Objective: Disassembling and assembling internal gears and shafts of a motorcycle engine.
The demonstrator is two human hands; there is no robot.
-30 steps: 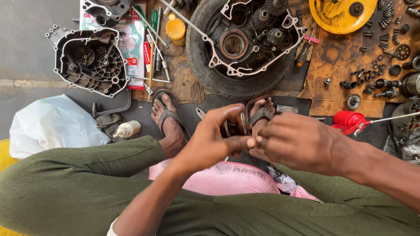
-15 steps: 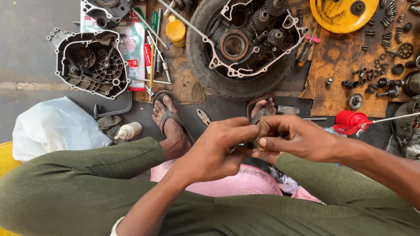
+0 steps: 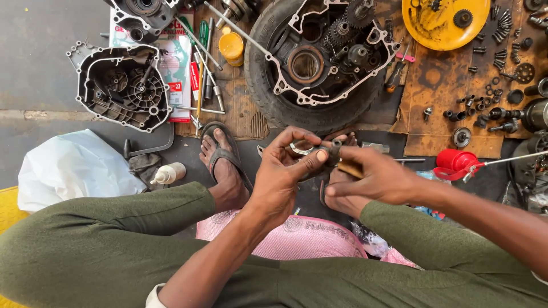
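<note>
My left hand (image 3: 283, 171) and my right hand (image 3: 374, 178) meet above my sandalled feet, between my knees in green trousers. My left hand pinches a small grey metal part (image 3: 302, 149) between thumb and fingers. My right hand grips a short tool with a tan handle (image 3: 349, 169), its dark tip touching that part. Ahead, an open engine crankcase (image 3: 334, 54) with gears rests on a black tyre (image 3: 268, 85).
An engine side cover (image 3: 123, 85) lies at the left beside screwdrivers and a yellow tub (image 3: 231, 47). A yellow tray (image 3: 442, 23), bolts and small parts sit on cardboard at the right. A red oil can (image 3: 456, 162), white plastic bag (image 3: 71, 168) and small bottle (image 3: 168, 173) lie near.
Both hands have stayed together over my feet and shifted grip on the small part; the tool's tan handle now shows in my right hand. The view has shifted slightly.
</note>
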